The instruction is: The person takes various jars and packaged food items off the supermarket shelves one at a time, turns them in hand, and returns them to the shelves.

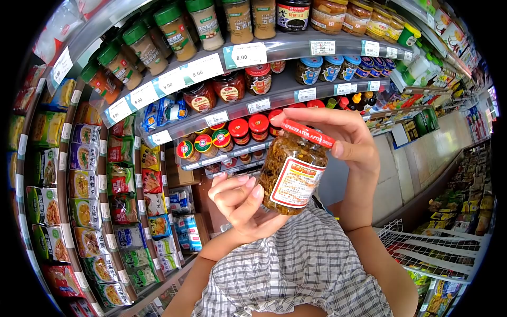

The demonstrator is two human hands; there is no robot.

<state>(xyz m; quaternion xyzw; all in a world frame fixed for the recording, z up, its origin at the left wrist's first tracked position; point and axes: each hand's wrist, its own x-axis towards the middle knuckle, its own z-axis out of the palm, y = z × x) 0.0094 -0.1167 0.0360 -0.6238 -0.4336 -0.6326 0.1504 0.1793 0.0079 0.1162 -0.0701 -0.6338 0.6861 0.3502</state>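
A glass jar (298, 179) of dark, oily preserved food is held up in front of my chest, tilted. It has a red lid with lettering and a white label edged in red. My right hand (346, 134) grips the lid from above, thumb at its right edge and fingers across its far side. At the lower left, my left hand (245, 208) supports the jar's side and base with curled fingers. Behind the jar, red-lidded jars (248, 128) stand on a lower shelf, partly hidden by it.
A curved shelf (211, 66) with price tags carries green-capped spice bottles (174, 31) and more jars. Blue-lidded jars (311, 70) stand one level down. Packaged noodles (84, 185) fill racks at the left. A wire rack (433, 248) and an aisle floor (417, 164) lie to the right.
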